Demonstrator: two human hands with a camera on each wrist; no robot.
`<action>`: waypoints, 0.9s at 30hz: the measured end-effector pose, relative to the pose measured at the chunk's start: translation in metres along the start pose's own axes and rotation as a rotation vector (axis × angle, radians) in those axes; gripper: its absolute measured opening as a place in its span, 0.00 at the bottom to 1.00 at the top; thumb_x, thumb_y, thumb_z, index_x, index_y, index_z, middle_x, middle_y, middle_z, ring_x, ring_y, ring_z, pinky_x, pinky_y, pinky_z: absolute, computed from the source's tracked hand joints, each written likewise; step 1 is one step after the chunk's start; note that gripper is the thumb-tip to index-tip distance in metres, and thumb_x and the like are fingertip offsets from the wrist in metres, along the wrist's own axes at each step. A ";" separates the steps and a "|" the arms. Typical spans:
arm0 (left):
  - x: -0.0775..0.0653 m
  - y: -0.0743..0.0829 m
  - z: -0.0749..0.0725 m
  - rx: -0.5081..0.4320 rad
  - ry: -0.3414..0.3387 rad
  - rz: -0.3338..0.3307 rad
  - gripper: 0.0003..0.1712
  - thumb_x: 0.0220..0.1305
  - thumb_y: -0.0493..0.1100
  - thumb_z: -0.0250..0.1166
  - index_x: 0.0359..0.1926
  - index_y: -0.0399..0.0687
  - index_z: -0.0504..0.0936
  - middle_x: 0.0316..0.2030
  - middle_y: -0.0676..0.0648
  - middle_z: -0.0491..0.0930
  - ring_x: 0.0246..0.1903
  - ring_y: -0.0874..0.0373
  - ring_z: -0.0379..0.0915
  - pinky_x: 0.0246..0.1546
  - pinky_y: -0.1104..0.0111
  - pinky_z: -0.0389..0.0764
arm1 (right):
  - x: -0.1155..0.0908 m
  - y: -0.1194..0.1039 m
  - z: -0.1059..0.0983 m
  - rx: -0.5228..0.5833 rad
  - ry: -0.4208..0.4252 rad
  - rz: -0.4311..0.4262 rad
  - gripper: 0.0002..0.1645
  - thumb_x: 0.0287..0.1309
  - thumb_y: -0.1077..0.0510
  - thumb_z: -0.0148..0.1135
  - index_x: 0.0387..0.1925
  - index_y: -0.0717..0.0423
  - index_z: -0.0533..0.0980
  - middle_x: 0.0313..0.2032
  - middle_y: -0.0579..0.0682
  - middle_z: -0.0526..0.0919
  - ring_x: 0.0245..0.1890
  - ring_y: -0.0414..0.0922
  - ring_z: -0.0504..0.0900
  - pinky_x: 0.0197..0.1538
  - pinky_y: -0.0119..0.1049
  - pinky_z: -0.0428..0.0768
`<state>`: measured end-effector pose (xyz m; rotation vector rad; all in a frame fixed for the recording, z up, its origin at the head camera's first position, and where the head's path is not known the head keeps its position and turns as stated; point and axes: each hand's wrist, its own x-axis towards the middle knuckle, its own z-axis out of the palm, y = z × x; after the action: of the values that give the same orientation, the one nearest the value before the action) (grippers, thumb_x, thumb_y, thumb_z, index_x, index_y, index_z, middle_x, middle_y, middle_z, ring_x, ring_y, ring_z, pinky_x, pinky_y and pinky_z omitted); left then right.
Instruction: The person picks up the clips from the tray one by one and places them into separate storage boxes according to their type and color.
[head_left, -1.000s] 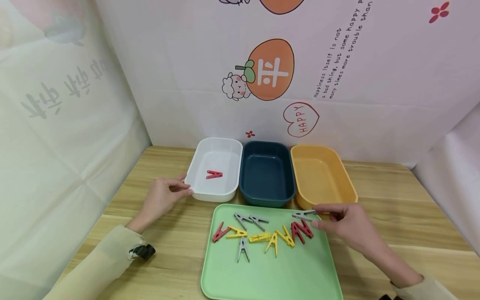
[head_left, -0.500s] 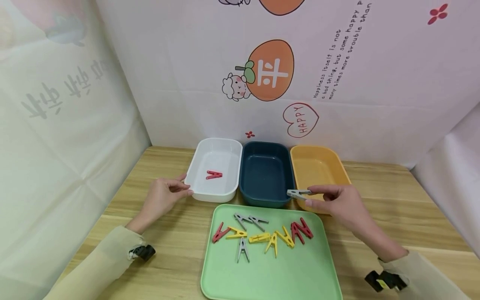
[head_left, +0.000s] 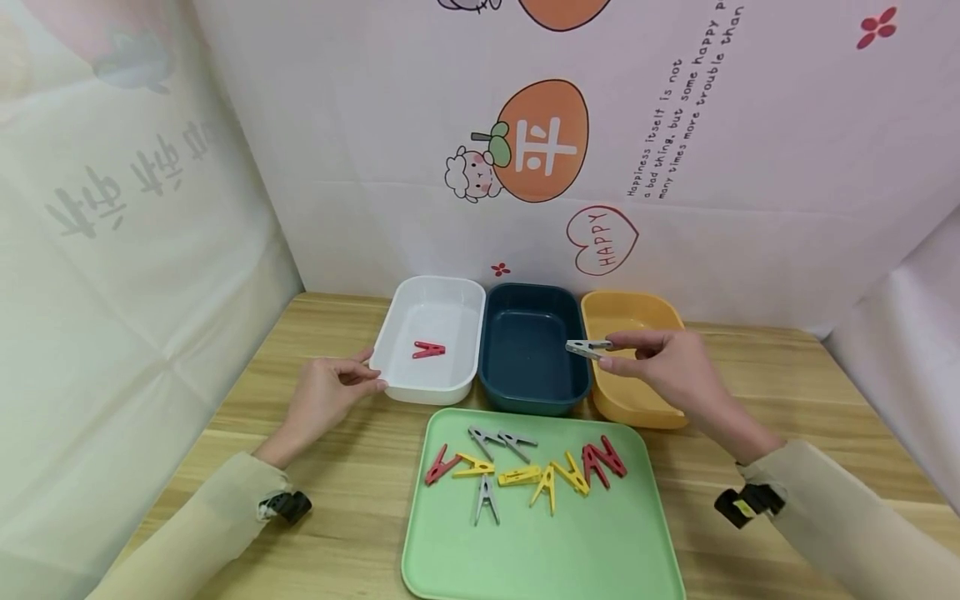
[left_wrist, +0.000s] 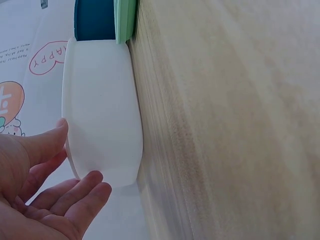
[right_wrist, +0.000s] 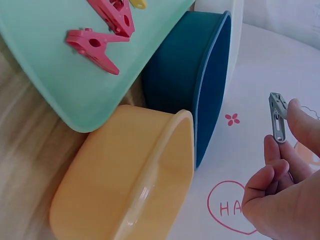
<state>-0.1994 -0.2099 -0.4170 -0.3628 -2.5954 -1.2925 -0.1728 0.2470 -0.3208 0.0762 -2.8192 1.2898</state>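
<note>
My right hand point(head_left: 675, 367) pinches a grey clothespin point(head_left: 588, 347) between thumb and fingertips, held above the border of the dark blue tub point(head_left: 534, 398) and the orange tub point(head_left: 637, 408). In the right wrist view, this clothespin point(right_wrist: 278, 117) points away from the fingers. At the near left corner of the white tub point(head_left: 427, 393), my left hand point(head_left: 327, 400) holds the rim with thumb and fingers. A red clothespin point(head_left: 429, 350) lies inside that tub. Several grey, yellow and red clothespins point(head_left: 486, 500) lie on the green tray point(head_left: 555, 558).
The three tubs stand side by side on the wooden table point(head_left: 345, 517), close to the printed cloth backdrop point(head_left: 420, 225). The tray sits just in front of them. A white cloth point(head_left: 135, 292) hangs along the left side.
My right hand has lifted the grey clothespin off the tray's far right corner and carried it up, forward and slightly left. My left hand has stayed at the white tub.
</note>
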 end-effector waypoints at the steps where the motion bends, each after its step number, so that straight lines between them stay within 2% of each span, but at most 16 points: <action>1: 0.000 0.000 0.000 0.001 0.000 0.002 0.05 0.60 0.38 0.80 0.35 0.42 0.93 0.57 0.38 0.83 0.54 0.42 0.84 0.39 0.74 0.84 | 0.003 -0.001 0.001 0.012 -0.009 -0.003 0.31 0.60 0.43 0.79 0.57 0.58 0.86 0.52 0.58 0.87 0.40 0.51 0.70 0.32 0.35 0.70; 8: 0.001 0.000 0.000 0.005 0.005 0.006 0.05 0.60 0.38 0.81 0.34 0.42 0.93 0.57 0.39 0.84 0.54 0.43 0.85 0.39 0.70 0.86 | 0.022 -0.009 0.010 0.021 -0.016 -0.024 0.28 0.61 0.46 0.79 0.57 0.58 0.86 0.55 0.57 0.88 0.43 0.52 0.74 0.39 0.36 0.76; 14: 0.000 0.000 0.000 -0.002 0.004 0.014 0.05 0.60 0.38 0.81 0.35 0.42 0.93 0.57 0.38 0.84 0.53 0.43 0.85 0.39 0.72 0.86 | 0.034 -0.013 0.015 -0.005 -0.039 -0.011 0.29 0.61 0.45 0.79 0.58 0.57 0.86 0.56 0.57 0.87 0.51 0.54 0.78 0.49 0.45 0.79; 22: 0.000 0.000 0.001 -0.019 0.003 -0.001 0.05 0.59 0.37 0.81 0.35 0.40 0.93 0.57 0.39 0.84 0.54 0.44 0.85 0.38 0.77 0.83 | 0.052 -0.015 0.019 0.011 -0.078 0.040 0.28 0.63 0.48 0.78 0.60 0.58 0.84 0.62 0.57 0.83 0.56 0.57 0.77 0.58 0.53 0.77; 27: 0.000 0.000 0.001 -0.022 0.001 -0.001 0.06 0.59 0.37 0.81 0.36 0.39 0.93 0.57 0.38 0.84 0.54 0.43 0.85 0.37 0.78 0.83 | 0.064 -0.016 0.027 0.033 -0.082 0.048 0.27 0.63 0.51 0.78 0.59 0.60 0.85 0.59 0.59 0.84 0.57 0.57 0.76 0.59 0.52 0.77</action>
<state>-0.1998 -0.2091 -0.4174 -0.3649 -2.5829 -1.3228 -0.2366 0.2146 -0.3223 0.0650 -2.8854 1.3734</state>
